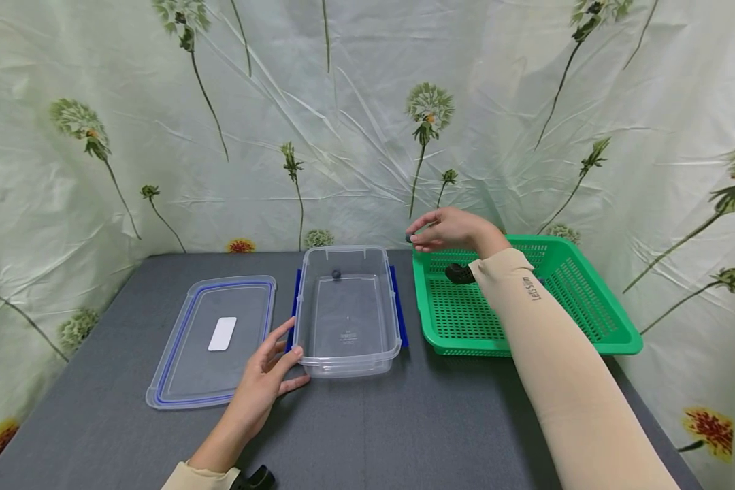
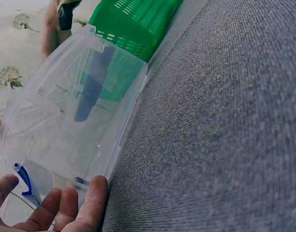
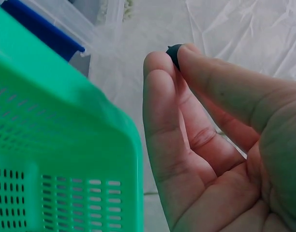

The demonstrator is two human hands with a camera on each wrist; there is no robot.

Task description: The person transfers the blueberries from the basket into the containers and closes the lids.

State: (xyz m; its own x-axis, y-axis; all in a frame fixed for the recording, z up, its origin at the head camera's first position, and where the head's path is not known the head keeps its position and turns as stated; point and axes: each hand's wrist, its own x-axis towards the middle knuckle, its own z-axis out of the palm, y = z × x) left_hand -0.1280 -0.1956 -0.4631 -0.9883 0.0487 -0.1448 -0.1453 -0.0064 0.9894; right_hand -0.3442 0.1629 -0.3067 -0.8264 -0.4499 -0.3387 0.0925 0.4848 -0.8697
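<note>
My right hand (image 1: 450,230) is raised over the far left corner of the green basket (image 1: 465,346), its thumb and fingertips pinching a small dark blueberry (image 3: 174,54). Another blueberry (image 1: 336,274) lies inside the clear plastic container (image 1: 349,371), toward its far end. At that container's near left corner is my left hand (image 1: 263,374), fingers spread and fairly straight, fingertips touching its rim and side. Blue side latches (image 1: 399,309) hang folded out along both long sides of the container.
Left of the container lies its clear lid (image 1: 190,367) with a blue seal and a white label (image 1: 222,334). A grey cloth covers the table (image 1: 367,435). Flower-patterned sheeting (image 1: 355,136) hangs behind. My right forearm hides part of the basket's inside.
</note>
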